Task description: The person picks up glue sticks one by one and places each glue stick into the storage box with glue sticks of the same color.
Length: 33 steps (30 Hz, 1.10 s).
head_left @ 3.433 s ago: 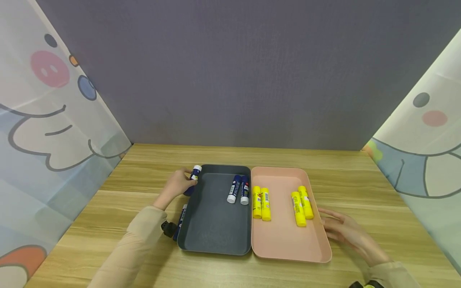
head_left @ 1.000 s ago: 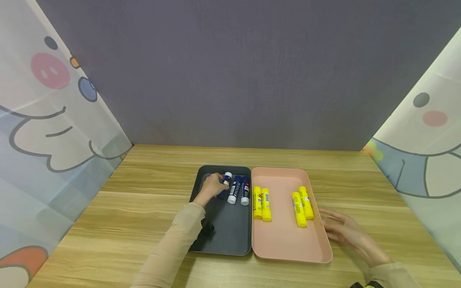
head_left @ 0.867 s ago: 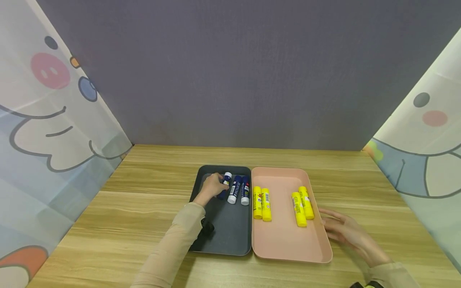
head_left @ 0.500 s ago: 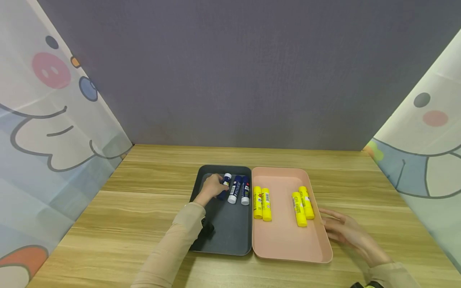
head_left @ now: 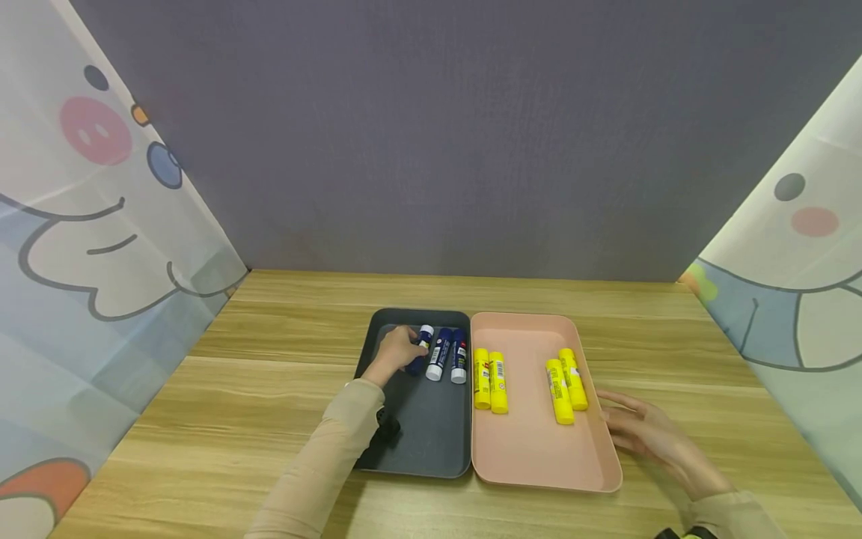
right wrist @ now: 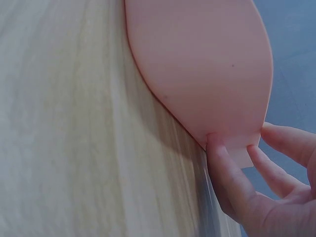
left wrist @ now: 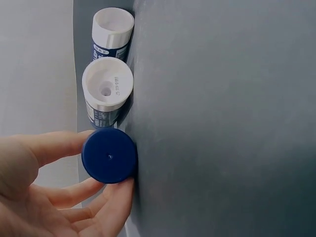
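Note:
My left hand [head_left: 393, 352] pinches a dark blue glue stick [head_left: 425, 337] with a white end, inside the dark grey tray [head_left: 431, 442]. In the left wrist view the glue stick's round blue end [left wrist: 109, 156] faces the camera, between thumb and fingers. Just right of it lie two more blue glue sticks, one in the middle [head_left: 439, 355] and one by the tray's right wall [head_left: 459, 356]. My right hand [head_left: 649, 434] touches the outer right wall of the pink tray [head_left: 532, 457] with its fingertips, its fingers extended; the right wrist view shows this contact on the wall [right wrist: 202, 64].
The pink tray stands against the grey one. In it lie yellow glue sticks: a pair on the left [head_left: 497, 383] and a pair on the right [head_left: 560, 392]. Both trays stand on a wooden table [head_left: 222, 389]; a grey panel [head_left: 458, 142] rises behind.
Since the oldest frame my left hand has carried the blue glue stick rightward, from beside the grey tray into it. Over the last second it holds nearly still. My right hand stays put.

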Available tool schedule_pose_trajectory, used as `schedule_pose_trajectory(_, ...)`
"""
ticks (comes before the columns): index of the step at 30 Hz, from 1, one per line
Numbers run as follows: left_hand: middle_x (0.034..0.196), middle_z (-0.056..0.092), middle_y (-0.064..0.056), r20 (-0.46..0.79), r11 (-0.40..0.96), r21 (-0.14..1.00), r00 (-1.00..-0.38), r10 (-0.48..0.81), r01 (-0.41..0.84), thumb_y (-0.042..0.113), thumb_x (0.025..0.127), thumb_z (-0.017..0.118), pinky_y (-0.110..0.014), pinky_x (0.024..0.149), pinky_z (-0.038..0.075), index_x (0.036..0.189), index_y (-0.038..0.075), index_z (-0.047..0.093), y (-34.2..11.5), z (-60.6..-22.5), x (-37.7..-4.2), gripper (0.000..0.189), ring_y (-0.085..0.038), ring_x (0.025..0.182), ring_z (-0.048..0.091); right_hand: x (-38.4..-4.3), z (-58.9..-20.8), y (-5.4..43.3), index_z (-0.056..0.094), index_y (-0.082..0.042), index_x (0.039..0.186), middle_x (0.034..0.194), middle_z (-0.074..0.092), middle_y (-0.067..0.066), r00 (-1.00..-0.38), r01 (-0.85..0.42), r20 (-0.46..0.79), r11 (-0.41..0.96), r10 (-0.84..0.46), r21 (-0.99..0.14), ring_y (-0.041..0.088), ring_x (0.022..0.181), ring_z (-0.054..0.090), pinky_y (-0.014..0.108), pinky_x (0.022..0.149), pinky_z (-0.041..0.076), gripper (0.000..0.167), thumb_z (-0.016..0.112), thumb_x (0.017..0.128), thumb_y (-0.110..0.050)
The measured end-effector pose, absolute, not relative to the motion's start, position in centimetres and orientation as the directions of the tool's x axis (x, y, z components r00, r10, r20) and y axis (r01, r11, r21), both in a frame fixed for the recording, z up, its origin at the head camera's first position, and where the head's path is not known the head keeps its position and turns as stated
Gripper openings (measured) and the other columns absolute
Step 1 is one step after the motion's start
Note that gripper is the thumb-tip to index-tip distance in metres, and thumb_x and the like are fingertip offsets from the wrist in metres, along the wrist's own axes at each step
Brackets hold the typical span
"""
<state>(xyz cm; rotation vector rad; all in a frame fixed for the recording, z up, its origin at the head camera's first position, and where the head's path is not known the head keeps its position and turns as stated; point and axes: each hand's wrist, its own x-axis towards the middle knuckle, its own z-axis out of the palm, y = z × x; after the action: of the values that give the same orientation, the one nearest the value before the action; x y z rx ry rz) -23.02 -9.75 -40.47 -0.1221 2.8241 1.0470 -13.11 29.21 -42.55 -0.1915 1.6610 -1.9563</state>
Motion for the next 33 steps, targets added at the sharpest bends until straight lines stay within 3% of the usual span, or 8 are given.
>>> schedule_pose_trajectory(16, 0.098, 0.06, -0.019, -0.097, 0.803, 0.593, -0.995, -0.014, -0.069, 0.017, 0.079, 0.064, -0.023, 0.042, 0.045, 0.1, -0.003, 0.058, -10.5, -38.7, -22.3, 0.029, -0.015, 0.042, 0.054, -13.1, -42.6, 29.2, 0.052, -0.034, 0.108, 0.109, 0.058, -0.007, -0.838, 0.317, -0.247, -0.065, -0.487, -0.946, 0.013, 0.098, 0.058, 0.029, 0.084, 0.046, 0.032, 0.043, 0.093, -0.008)
schedule_pose_trajectory(23, 0.099, 0.061, -0.016, -0.03, 0.83, 0.558, -0.999, 0.024, 0.003, 0.02, 0.078, 0.066, -0.039, 0.071, 0.048, 0.098, -0.002, 0.061, -11.1, -38.0, -22.0, 0.029, -0.029, 0.083, 0.06, -13.0, -42.6, 29.2, 0.051, -0.03, 0.114, 0.11, 0.058, -0.007, -0.84, 0.313, -0.248, -0.058, -0.482, -0.948, 0.013, 0.098, 0.058, 0.03, 0.084, 0.046, 0.031, 0.044, 0.093, -0.009)
schedule_pose_trajectory(28, 0.102, 0.061, -0.018, 0.005, 0.836, 0.547, -0.999, 0.053, 0.047, 0.019, 0.078, 0.065, -0.043, 0.078, 0.046, 0.097, -0.003, 0.061, -11.6, -37.5, -21.5, 0.029, -0.033, 0.092, 0.057, -13.1, -42.5, 29.1, 0.035, -0.01, 0.134, 0.111, 0.056, -0.006, -0.852, 0.316, -0.28, -0.007, -0.442, -0.949, 0.012, 0.098, 0.058, 0.03, 0.084, 0.046, 0.043, 0.045, 0.092, -0.011)
schedule_pose_trajectory(30, 0.103, 0.059, -0.019, 0.001, 0.829, 0.557, -0.998, 0.059, 0.05, 0.018, 0.079, 0.064, -0.042, 0.075, 0.046, 0.098, -0.003, 0.061, -11.9, -37.3, -21.3, 0.029, -0.031, 0.087, 0.058, -13.1, -42.4, 29.1, 0.025, 0.001, 0.137, 0.111, 0.056, -0.006, -0.855, 0.315, -0.291, 0.017, -0.429, -0.949, 0.012, 0.098, 0.058, 0.03, 0.084, 0.046, 0.051, 0.046, 0.092, -0.013)
schedule_pose_trajectory(33, 0.104, 0.059, -0.019, -0.01, 0.818, 0.573, -0.998, 0.064, 0.046, 0.018, 0.081, 0.062, -0.038, 0.069, 0.047, 0.1, -0.002, 0.06, -12.3, -37.0, -21.1, 0.029, -0.025, 0.075, 0.057, -13.2, -42.4, 29.1, 0.023, 0.003, 0.137, 0.111, 0.056, -0.006, -0.855, 0.314, -0.294, 0.024, -0.428, -0.949, 0.012, 0.097, 0.058, 0.03, 0.084, 0.046, 0.053, 0.046, 0.092, -0.013)
